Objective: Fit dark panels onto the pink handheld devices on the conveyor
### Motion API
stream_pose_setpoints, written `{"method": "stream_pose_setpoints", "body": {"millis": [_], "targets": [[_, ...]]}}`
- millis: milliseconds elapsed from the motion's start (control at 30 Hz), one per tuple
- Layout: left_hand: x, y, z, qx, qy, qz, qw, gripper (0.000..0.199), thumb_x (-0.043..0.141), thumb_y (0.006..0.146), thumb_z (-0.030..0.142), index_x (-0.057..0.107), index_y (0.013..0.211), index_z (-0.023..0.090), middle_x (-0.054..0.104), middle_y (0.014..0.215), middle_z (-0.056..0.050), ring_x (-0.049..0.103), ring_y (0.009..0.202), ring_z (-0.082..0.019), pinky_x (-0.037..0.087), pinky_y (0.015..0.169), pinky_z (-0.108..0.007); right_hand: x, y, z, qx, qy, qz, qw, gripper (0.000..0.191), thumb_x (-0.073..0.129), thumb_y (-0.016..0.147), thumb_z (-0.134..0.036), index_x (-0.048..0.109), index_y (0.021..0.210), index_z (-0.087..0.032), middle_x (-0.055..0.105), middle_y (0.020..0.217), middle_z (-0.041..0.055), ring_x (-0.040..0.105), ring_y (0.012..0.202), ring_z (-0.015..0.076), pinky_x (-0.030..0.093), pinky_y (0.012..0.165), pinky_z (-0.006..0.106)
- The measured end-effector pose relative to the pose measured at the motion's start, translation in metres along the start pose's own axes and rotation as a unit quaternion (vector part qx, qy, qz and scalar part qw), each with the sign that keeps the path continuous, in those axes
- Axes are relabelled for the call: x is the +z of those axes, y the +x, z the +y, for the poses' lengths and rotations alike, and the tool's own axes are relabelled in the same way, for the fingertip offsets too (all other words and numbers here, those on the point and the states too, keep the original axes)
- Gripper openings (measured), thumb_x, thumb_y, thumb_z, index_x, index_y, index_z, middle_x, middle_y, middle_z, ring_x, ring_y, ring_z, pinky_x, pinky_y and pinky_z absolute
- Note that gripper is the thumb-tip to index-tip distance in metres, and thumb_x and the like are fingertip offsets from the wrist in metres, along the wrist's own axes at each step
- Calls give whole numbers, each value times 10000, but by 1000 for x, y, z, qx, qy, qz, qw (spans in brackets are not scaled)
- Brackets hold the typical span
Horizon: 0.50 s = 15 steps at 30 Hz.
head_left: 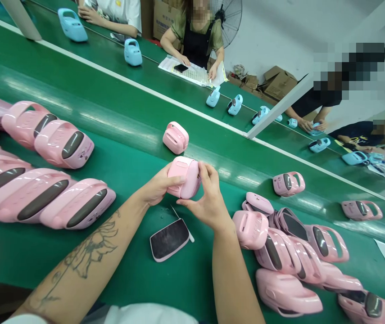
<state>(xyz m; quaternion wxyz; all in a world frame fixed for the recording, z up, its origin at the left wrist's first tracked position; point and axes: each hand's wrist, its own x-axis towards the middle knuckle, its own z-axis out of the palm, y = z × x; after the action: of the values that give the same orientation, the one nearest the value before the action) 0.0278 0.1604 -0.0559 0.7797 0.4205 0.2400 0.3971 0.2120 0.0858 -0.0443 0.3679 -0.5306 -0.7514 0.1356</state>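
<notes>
The left hand [158, 185] and right hand [209, 198] close their fingers around a rounded pink plastic housing [186, 177] above a green conveyor belt [128, 274], a flat dark-faced pink panel [169, 240] just below.

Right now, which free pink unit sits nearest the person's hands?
The pink unit standing alone on the green belt, just beyond the held unit in the left hand and right hand; others lie piled or farther along.

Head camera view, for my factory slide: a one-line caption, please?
Left hand and right hand hold a pink plastic casing above a green conveyor belt.
</notes>
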Motion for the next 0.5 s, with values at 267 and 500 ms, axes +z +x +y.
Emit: {"method": "stream_pose_setpoints", "body": {"millis": [267,500], "targets": [[1,-2,-1,0,7,-24,1000,780,1007,680,393,708,1364,166,733,1439,-186,669,1351,-419,585,1029,-440,-1,0,-1,-24,-18,-9,1000,1344,988,757,-420,91,1753,-324,347,1760,188,285,1678,415,319,1344,683],[-3,-1,2,8,23,-36,999,775,984,712,364,692,1403,172,733,1440,-173,689,1312,-399,591,1010,-426,-4,-1,0,-40,-44,-10,998,1336,979,771,-396,80,1757,-339,376,1736,197,369,1635,414,362,1321,663]]}}
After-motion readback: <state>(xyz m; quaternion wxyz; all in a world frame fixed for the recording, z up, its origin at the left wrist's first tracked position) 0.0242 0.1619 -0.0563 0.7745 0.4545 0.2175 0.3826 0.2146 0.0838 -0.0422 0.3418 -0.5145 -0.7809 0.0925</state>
